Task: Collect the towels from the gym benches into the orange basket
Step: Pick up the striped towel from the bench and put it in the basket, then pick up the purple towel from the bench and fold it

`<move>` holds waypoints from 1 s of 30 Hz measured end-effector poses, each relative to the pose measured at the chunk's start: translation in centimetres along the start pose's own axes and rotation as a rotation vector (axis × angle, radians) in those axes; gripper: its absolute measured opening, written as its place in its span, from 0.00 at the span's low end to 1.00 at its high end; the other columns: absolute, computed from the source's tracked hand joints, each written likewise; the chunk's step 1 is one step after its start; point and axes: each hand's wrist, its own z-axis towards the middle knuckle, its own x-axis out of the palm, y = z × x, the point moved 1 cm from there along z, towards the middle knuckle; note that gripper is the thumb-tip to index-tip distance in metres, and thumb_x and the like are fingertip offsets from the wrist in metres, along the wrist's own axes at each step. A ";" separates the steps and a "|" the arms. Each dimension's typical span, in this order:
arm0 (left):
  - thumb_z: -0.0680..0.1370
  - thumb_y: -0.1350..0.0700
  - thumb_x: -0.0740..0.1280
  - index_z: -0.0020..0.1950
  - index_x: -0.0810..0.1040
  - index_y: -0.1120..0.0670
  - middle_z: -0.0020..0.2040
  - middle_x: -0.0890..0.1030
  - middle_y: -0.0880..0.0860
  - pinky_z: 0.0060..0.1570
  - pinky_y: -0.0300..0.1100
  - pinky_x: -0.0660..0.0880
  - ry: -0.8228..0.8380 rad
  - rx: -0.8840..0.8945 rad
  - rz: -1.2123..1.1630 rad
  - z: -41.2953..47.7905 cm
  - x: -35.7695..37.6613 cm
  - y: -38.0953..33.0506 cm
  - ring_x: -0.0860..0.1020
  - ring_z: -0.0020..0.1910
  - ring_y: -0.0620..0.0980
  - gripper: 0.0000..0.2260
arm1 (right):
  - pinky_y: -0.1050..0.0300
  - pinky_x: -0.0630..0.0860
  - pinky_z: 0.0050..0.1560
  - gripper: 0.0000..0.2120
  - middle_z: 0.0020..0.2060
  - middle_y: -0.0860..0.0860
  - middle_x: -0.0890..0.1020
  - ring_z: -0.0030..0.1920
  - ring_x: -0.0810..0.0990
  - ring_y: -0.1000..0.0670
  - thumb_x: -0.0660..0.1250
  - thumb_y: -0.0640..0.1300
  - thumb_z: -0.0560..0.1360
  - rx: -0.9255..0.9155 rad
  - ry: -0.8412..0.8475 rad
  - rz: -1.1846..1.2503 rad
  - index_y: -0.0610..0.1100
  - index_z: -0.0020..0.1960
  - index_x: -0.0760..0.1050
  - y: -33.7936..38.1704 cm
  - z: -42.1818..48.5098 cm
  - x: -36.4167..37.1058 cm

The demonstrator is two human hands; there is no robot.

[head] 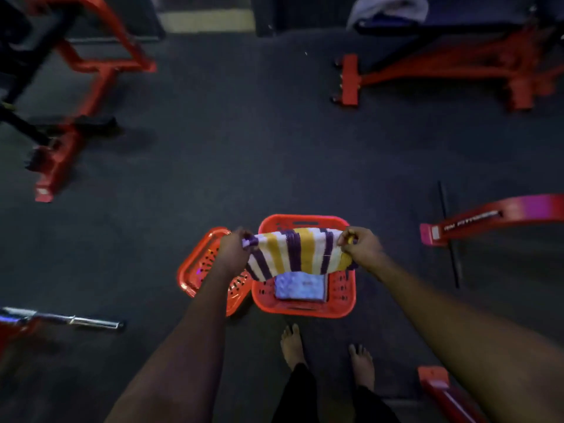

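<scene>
An orange basket [346,303] stands on the dark floor just ahead of my bare feet. Stretched over it is a purple, yellow and white striped towel [297,253]. My left hand [233,250] pinches its left corner and my right hand [361,245] pinches its right corner. Inside the basket, below the striped towel, lies a folded pale blue towel [300,286]. A whitish towel [387,9] lies on the dark bench [451,19] at the top right.
An orange lid or second basket [198,270] leans against the basket's left side. Red machine frames stand at top left [91,62], top right [442,71], right [494,216] and bottom right [442,389]. A chrome barbell end [70,319] lies at the left.
</scene>
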 end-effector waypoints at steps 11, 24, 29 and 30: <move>0.74 0.62 0.70 0.55 0.78 0.57 0.48 0.82 0.57 0.43 0.38 0.67 0.257 -0.008 0.126 9.8 11.8 8.7 0.78 0.44 0.53 0.10 | 0.62 0.75 0.50 0.16 0.43 0.50 0.86 0.47 0.83 0.50 0.65 0.31 0.68 0.170 0.001 -0.114 0.49 0.41 0.85 -10.0 6.3 7.9; 0.81 0.57 0.62 0.62 0.74 0.63 0.55 0.82 0.64 0.52 0.47 0.72 0.155 0.151 0.019 13.4 4.9 -2.6 0.79 0.57 0.62 0.13 | 0.63 0.73 0.51 0.15 0.53 0.47 0.86 0.56 0.83 0.48 0.66 0.36 0.72 0.146 -0.085 -0.167 0.48 0.54 0.84 2.2 8.4 -0.4; 0.81 0.55 0.62 0.59 0.76 0.60 0.48 0.83 0.62 0.50 0.47 0.75 0.127 0.281 -0.051 13.7 0.7 -11.8 0.82 0.49 0.60 0.12 | 0.63 0.76 0.51 0.11 0.49 0.45 0.86 0.48 0.84 0.50 0.67 0.34 0.73 0.114 -0.146 -0.075 0.44 0.52 0.84 6.3 7.1 -8.9; 0.81 0.54 0.62 0.58 0.76 0.59 0.47 0.84 0.61 0.49 0.48 0.76 0.120 0.299 -0.066 14.0 0.3 -13.0 0.82 0.47 0.59 0.11 | 0.62 0.76 0.48 0.11 0.48 0.44 0.87 0.43 0.84 0.51 0.67 0.34 0.73 0.107 -0.151 -0.064 0.44 0.51 0.84 6.5 7.1 -10.1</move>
